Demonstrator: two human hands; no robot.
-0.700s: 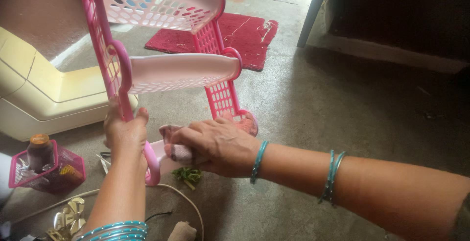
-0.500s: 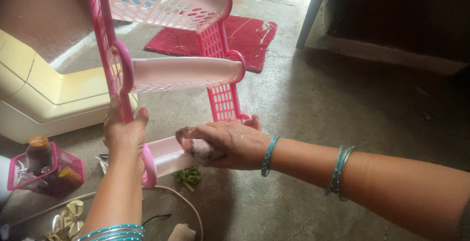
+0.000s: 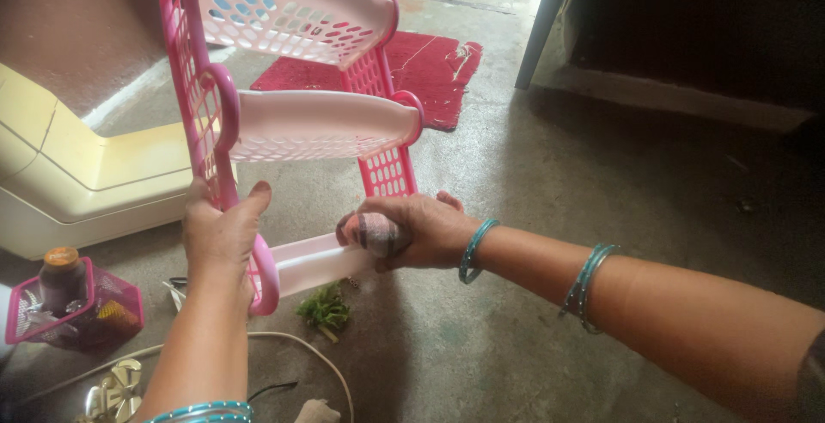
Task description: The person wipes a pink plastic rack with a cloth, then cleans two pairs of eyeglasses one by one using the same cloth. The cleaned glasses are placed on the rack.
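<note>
The left hand (image 3: 219,238) is clamped round the near pink side post of the three-tier pink and pale plastic rack (image 3: 292,122), holding it tilted up off the grey concrete floor (image 3: 533,217), while the right hand (image 3: 412,229) is closed on a bunched pinkish-grey cloth (image 3: 369,232) pressed against the rim of the lowest pale shelf (image 3: 314,264). I'd judge the wiping is at that bottom tier, roughly midway along its edge. The two shelves above look clean from here, though I can't tell whether they have been wiped.

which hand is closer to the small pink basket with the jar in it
Left. The left hand grips the pink rack frame just right of the small pink basket; the right hand, holding a cloth, is farther right.
</note>
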